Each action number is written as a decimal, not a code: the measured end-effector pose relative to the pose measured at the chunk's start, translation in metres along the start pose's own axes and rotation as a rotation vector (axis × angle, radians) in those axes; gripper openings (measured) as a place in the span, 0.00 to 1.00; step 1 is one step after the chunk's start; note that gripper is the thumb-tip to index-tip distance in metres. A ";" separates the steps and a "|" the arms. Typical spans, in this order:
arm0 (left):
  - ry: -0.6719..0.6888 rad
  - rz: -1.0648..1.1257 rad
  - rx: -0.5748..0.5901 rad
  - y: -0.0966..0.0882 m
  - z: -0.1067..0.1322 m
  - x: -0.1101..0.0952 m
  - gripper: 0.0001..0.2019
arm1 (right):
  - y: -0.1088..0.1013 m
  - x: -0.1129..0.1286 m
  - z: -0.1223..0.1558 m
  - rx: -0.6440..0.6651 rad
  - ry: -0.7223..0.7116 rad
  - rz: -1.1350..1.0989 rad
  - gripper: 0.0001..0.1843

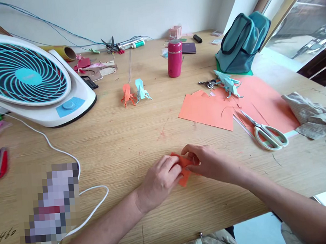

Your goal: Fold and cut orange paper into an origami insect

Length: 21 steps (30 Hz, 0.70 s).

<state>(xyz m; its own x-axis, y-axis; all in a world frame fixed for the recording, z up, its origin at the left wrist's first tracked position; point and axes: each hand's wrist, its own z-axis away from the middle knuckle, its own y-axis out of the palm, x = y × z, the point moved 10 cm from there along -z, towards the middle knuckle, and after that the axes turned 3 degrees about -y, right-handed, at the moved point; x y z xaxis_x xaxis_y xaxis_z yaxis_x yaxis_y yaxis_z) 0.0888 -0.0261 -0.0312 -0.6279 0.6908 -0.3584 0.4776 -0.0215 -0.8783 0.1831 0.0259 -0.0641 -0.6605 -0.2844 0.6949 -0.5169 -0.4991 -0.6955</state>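
Observation:
A small folded piece of orange paper (185, 178) is between my two hands, just above or on the wooden table near its front edge. My left hand (163, 177) grips its left side with the fingers bent over it. From the right, my right hand (203, 160) pinches the paper's upper right part between thumb and curled fingers. Parts of the folds are covered by my fingers. Farther back stand an orange folded paper figure (127, 94) and a light blue one (141, 89), both with thin legs.
Scissors (268, 131) and a larger blue paper figure (229, 84) lie on orange sheets (207, 111) at the right, beside a crumpled cloth (313, 115). A pink flask (175, 58) and a teal bag (241, 44) stand behind. At left are a fan (80, 101) and a white cable (99, 186).

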 end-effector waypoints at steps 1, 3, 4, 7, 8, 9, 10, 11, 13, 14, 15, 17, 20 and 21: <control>-0.037 0.027 -0.012 -0.001 -0.002 0.006 0.02 | -0.001 -0.001 -0.004 0.017 -0.005 -0.048 0.11; -0.119 0.110 -0.063 -0.006 -0.006 0.020 0.06 | -0.007 -0.002 -0.011 0.012 0.000 -0.149 0.08; -0.160 0.157 -0.103 -0.009 -0.007 0.026 0.09 | -0.008 -0.003 -0.013 0.017 0.004 -0.222 0.07; -0.277 0.277 -0.248 -0.022 -0.007 0.044 0.18 | -0.010 -0.005 -0.018 0.018 0.014 -0.463 0.08; -0.319 0.311 -0.287 -0.026 -0.008 0.050 0.21 | -0.010 -0.006 -0.019 0.012 0.011 -0.532 0.09; -0.366 0.349 -0.314 -0.029 -0.009 0.056 0.24 | -0.011 -0.007 -0.019 0.001 0.005 -0.588 0.10; -0.418 0.395 -0.322 -0.029 -0.010 0.063 0.27 | -0.011 -0.008 -0.019 -0.012 -0.003 -0.637 0.11; -0.475 0.455 -0.314 -0.027 -0.011 0.070 0.28 | -0.011 -0.010 -0.019 -0.024 -0.013 -0.687 0.13; -0.578 0.596 -0.219 -0.015 -0.015 0.079 0.21 | -0.011 -0.013 -0.020 -0.048 -0.037 -0.780 0.16; -0.616 0.667 -0.157 -0.007 -0.016 0.082 0.17 | -0.011 -0.014 -0.020 -0.059 -0.048 -0.811 0.18; -0.643 0.729 -0.104 0.000 -0.017 0.083 0.14 | -0.011 -0.014 -0.020 -0.064 -0.060 -0.833 0.19; -0.673 0.808 -0.052 0.007 -0.017 0.083 0.14 | -0.010 -0.013 -0.019 -0.046 -0.078 -0.850 0.20; -0.700 0.849 -0.061 0.009 -0.015 0.084 0.13 | -0.006 -0.011 -0.018 -0.013 -0.073 -0.841 0.20; -0.711 0.869 -0.053 0.010 -0.014 0.084 0.13 | -0.006 -0.010 -0.018 -0.019 -0.070 -0.840 0.20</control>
<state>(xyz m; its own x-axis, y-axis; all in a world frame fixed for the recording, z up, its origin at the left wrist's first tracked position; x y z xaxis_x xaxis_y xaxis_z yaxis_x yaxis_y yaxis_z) 0.0497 0.0416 -0.0658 -0.2687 -0.1129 -0.9566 0.9388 -0.2527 -0.2339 0.1838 0.0464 -0.0701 -0.0174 0.1254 0.9920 -0.8307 -0.5540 0.0554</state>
